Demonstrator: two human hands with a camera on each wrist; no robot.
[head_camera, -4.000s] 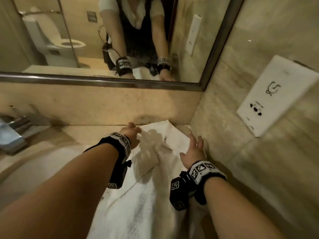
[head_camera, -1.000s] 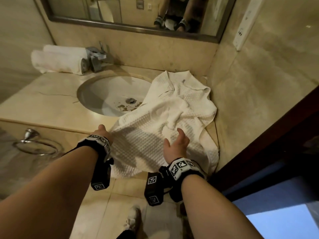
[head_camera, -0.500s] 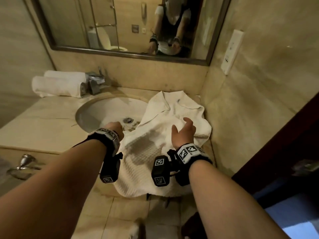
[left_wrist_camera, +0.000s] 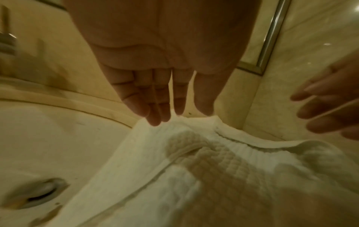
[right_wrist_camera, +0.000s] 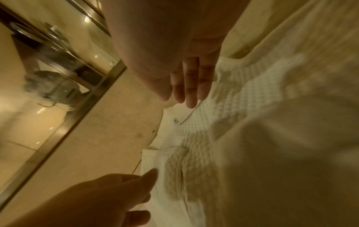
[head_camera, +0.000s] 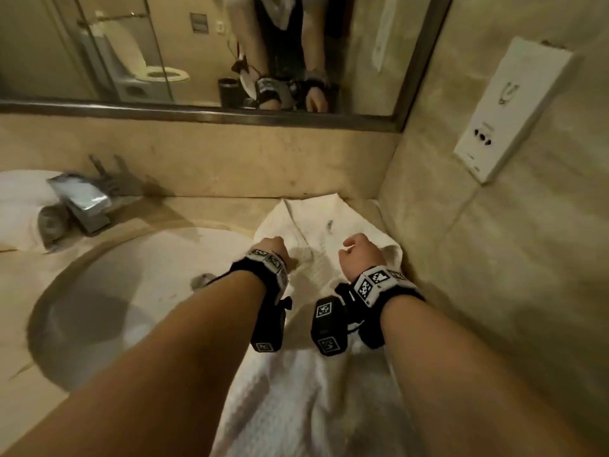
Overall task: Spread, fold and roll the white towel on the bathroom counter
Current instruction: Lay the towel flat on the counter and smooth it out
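A white waffle-weave towel [head_camera: 296,374] lies crumpled along the counter's right end, from the back corner towards me, its left edge over the sink rim. My left hand [head_camera: 272,247] is over its far left part; in the left wrist view the straight fingers [left_wrist_camera: 155,119] touch the towel's [left_wrist_camera: 213,169] far hem. My right hand [head_camera: 361,255] hovers beside it near the right wall. Its fingers [right_wrist_camera: 190,101] point down, straight, just above the towel [right_wrist_camera: 223,122] and hold nothing.
The oval sink [head_camera: 99,308] fills the left of the counter, with a chrome faucet [head_camera: 85,199] and rolled white towels [head_camera: 19,206] behind it. A mirror [head_camera: 197,44] runs along the back wall. The tiled right wall carries a white socket plate [head_camera: 507,107].
Both hands have reached forward from the towel's near part to its far end by the back wall. The right hand's fingers, raised before, now point down. The view has closed in.
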